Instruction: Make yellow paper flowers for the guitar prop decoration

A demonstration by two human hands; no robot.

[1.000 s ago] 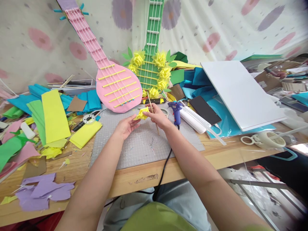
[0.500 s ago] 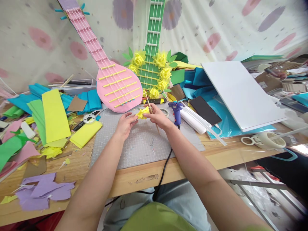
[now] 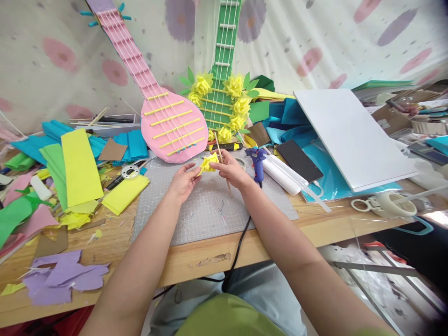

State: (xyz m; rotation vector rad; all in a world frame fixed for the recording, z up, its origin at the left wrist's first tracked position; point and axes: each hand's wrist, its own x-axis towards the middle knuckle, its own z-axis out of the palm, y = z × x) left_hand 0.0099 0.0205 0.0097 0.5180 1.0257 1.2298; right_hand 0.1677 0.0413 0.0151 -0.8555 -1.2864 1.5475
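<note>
A small yellow paper flower (image 3: 208,163) is held above the grey cutting mat (image 3: 210,210). My right hand (image 3: 231,170) pinches the flower together with a thin wooden stick (image 3: 220,156) that runs up past my fingers. My left hand (image 3: 182,182) is cupped on the flower's left side, its fingertips touching the paper. Behind the flower lean a pink paper guitar (image 3: 168,123) and a green paper guitar (image 3: 220,100) ringed with yellow flowers.
A blue glue gun (image 3: 257,161) with its black cord (image 3: 238,247) lies right of my hands, beside white glue sticks (image 3: 283,175), a phone (image 3: 297,161) and a white board (image 3: 350,135). Paper sheets and scraps (image 3: 79,168) cover the left. Tape and scissors (image 3: 385,205) sit far right.
My left hand has moved up from an open palm below the flower to touch it with its fingertips. The right hand holds the flower and stick in nearly the same spot.
</note>
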